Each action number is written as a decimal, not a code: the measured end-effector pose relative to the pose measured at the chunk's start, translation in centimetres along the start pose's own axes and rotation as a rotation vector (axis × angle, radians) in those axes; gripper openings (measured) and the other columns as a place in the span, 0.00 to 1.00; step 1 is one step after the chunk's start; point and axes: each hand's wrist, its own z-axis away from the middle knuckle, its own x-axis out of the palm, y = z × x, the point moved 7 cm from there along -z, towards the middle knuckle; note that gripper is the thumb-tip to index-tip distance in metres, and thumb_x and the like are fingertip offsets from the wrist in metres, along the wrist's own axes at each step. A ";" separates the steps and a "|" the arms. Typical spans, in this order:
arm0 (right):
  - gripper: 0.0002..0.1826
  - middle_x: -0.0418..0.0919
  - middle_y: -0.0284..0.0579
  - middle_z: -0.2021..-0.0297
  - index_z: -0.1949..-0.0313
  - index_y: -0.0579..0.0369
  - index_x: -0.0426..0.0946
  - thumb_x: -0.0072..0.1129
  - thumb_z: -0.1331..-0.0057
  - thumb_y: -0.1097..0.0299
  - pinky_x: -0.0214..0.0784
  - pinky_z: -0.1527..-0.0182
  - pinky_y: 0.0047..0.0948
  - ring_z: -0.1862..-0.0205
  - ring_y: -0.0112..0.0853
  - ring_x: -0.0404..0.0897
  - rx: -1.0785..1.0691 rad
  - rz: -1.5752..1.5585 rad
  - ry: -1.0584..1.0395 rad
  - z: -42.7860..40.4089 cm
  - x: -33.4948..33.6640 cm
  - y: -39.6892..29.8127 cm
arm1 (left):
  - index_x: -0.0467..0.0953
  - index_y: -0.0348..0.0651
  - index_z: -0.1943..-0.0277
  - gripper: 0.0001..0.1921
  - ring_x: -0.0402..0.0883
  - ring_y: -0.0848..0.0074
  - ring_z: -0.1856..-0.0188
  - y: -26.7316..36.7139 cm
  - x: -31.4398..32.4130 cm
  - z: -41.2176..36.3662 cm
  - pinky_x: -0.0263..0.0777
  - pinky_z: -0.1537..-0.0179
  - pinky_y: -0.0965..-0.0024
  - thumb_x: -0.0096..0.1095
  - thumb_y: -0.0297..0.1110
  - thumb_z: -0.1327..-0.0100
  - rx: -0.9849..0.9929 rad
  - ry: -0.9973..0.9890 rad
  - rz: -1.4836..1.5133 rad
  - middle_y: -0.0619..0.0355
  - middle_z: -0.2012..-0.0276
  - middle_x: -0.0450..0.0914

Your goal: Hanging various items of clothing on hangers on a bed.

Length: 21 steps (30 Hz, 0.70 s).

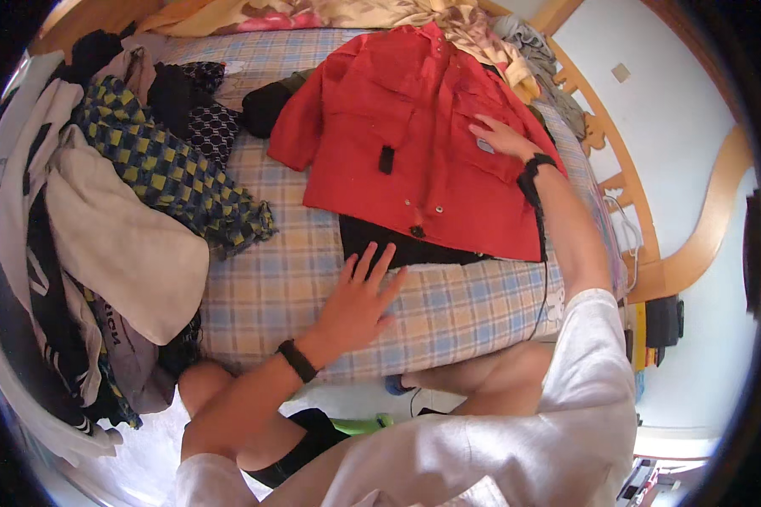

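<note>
A red jacket (380, 120) lies spread on a bed with a plaid sheet (444, 317), its front facing up and its hem towards me. Black fabric (387, 244) shows from under the hem. My left hand (358, 301) is over the sheet just below that black fabric, fingers spread, its fingertips close to the fabric's edge; whether they touch it I cannot tell. My right hand (504, 138) rests flat on the jacket's right-hand side, by a small pale patch, with its fingers apart. Neither hand grips anything. A black band is on each wrist.
A heap of clothes lies at the left, with a checkered yellow and dark garment (165, 171) and a beige garment (127, 241). A floral blanket (279, 16) lies along the far side. The wooden bed rail (628, 209) runs along the right. A thin black cord hangs beside my right arm.
</note>
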 end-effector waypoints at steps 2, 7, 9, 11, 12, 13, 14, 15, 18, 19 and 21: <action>0.42 0.66 0.58 0.30 0.28 0.60 0.60 0.48 0.27 0.38 0.56 0.28 0.38 0.28 0.46 0.64 0.064 0.043 0.088 4.8 -2.5 3.6 | 0.62 0.43 0.27 0.40 0.50 0.42 0.24 0.1 -0.3 -0.6 0.49 0.27 0.40 0.68 0.44 0.40 -0.035 0.006 -0.073 0.38 0.24 0.49; 0.36 0.77 0.55 0.41 0.36 0.63 0.70 0.49 0.26 0.41 0.64 0.34 0.36 0.38 0.42 0.75 0.275 0.207 0.399 21.4 -13.7 16.0 | 0.64 0.41 0.29 0.38 0.50 0.43 0.24 1.2 0.5 -0.5 0.49 0.27 0.40 0.68 0.40 0.41 0.015 0.022 -0.076 0.36 0.24 0.49; 0.34 0.78 0.54 0.42 0.37 0.63 0.70 0.48 0.25 0.43 0.65 0.36 0.35 0.39 0.40 0.76 0.300 0.149 0.396 29.1 -17.0 17.6 | 0.67 0.40 0.30 0.35 0.49 0.43 0.23 0.9 1.2 -0.1 0.48 0.27 0.40 0.68 0.40 0.40 -0.021 0.023 -0.202 0.36 0.24 0.49; 0.27 0.82 0.51 0.48 0.43 0.63 0.76 0.50 0.25 0.49 0.67 0.39 0.35 0.45 0.39 0.79 0.302 0.087 0.570 37.9 -19.3 19.3 | 0.69 0.40 0.32 0.33 0.49 0.42 0.23 0.9 1.6 0.0 0.48 0.27 0.38 0.67 0.40 0.40 -0.005 0.036 -0.189 0.36 0.24 0.50; 0.26 0.83 0.51 0.50 0.46 0.63 0.77 0.50 0.25 0.50 0.68 0.40 0.35 0.46 0.40 0.80 0.351 0.204 0.560 42.5 -20.2 19.9 | 0.71 0.40 0.34 0.32 0.50 0.42 0.24 0.8 1.6 -0.1 0.48 0.28 0.37 0.66 0.40 0.40 -0.024 0.054 -0.184 0.35 0.25 0.52; 0.25 0.84 0.51 0.51 0.49 0.63 0.79 0.51 0.26 0.50 0.69 0.41 0.34 0.47 0.41 0.81 0.401 0.320 0.544 47.0 -20.8 19.8 | 0.71 0.40 0.34 0.32 0.50 0.42 0.24 1.1 1.7 -0.3 0.48 0.28 0.37 0.66 0.40 0.40 0.007 0.053 -0.174 0.35 0.25 0.52; 0.25 0.84 0.51 0.51 0.49 0.63 0.79 0.51 0.26 0.50 0.69 0.41 0.34 0.47 0.41 0.81 0.422 0.318 0.552 50.8 -20.8 18.9 | 0.71 0.40 0.34 0.31 0.49 0.42 0.23 0.9 1.8 -0.3 0.48 0.27 0.38 0.66 0.40 0.40 -0.019 0.023 -0.197 0.35 0.25 0.51; 0.22 0.84 0.51 0.55 0.52 0.63 0.79 0.51 0.26 0.53 0.70 0.43 0.34 0.49 0.39 0.81 0.572 0.249 0.507 54.4 -20.0 18.0 | 0.72 0.40 0.35 0.30 0.49 0.43 0.23 0.5 1.7 0.1 0.47 0.27 0.38 0.66 0.41 0.39 -0.052 -0.008 -0.226 0.35 0.25 0.51; 0.18 0.84 0.50 0.62 0.58 0.61 0.80 0.53 0.27 0.56 0.73 0.50 0.33 0.55 0.36 0.83 0.718 0.138 0.414 63.5 -17.7 18.3 | 0.73 0.40 0.36 0.29 0.47 0.44 0.22 0.8 1.4 0.1 0.47 0.27 0.40 0.66 0.42 0.39 -0.030 -0.004 -0.224 0.37 0.24 0.50; 0.17 0.84 0.49 0.66 0.60 0.60 0.81 0.55 0.29 0.57 0.75 0.55 0.32 0.59 0.33 0.84 0.685 0.101 0.364 66.9 -17.0 19.4 | 0.73 0.40 0.36 0.29 0.47 0.45 0.22 1.2 1.6 -0.4 0.47 0.26 0.41 0.66 0.42 0.38 -0.024 0.011 -0.217 0.37 0.24 0.49; 0.09 0.83 0.39 0.71 0.61 0.61 0.81 0.63 0.35 0.68 0.75 0.68 0.25 0.70 0.25 0.81 0.242 0.348 0.129 66.5 -15.8 19.0 | 0.73 0.40 0.36 0.29 0.46 0.45 0.22 1.6 1.8 -0.7 0.47 0.27 0.40 0.66 0.42 0.38 0.007 0.002 -0.231 0.38 0.23 0.49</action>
